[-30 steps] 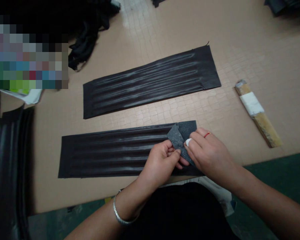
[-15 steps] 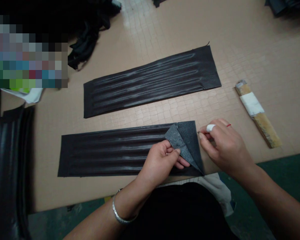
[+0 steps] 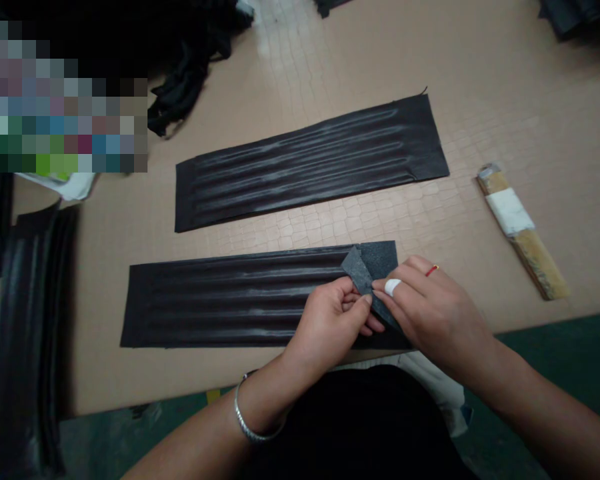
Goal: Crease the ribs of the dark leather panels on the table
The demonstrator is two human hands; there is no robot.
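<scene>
A dark ribbed leather panel [image 3: 220, 297] lies along the near table edge, its right end folded back so a grey fuzzy underside flap [image 3: 359, 267] shows. My left hand [image 3: 330, 320] pinches this flap between thumb and fingers. Against the flap, just right of the left thumb, my right hand [image 3: 425, 300] has thumb and forefinger pressed together. Whatever lies between those fingertips is too small to make out. White tape wraps one right finger. Farther back, a second ribbed panel [image 3: 300, 163] lies flat, ribs up.
To the right lies a yellowish bar [image 3: 543, 263] wrapped in white tape [image 3: 511, 212]. Several dark panels [image 3: 25, 320] hang over the left edge. Black material [image 3: 185, 87] is heaped at the back left, and a dark stack [image 3: 575, 20] sits at the far right corner.
My right hand has moved left, from beside the panel's right end onto the folded flap, next to my left thumb. The left hand keeps its pinch. The view has shifted slightly.
</scene>
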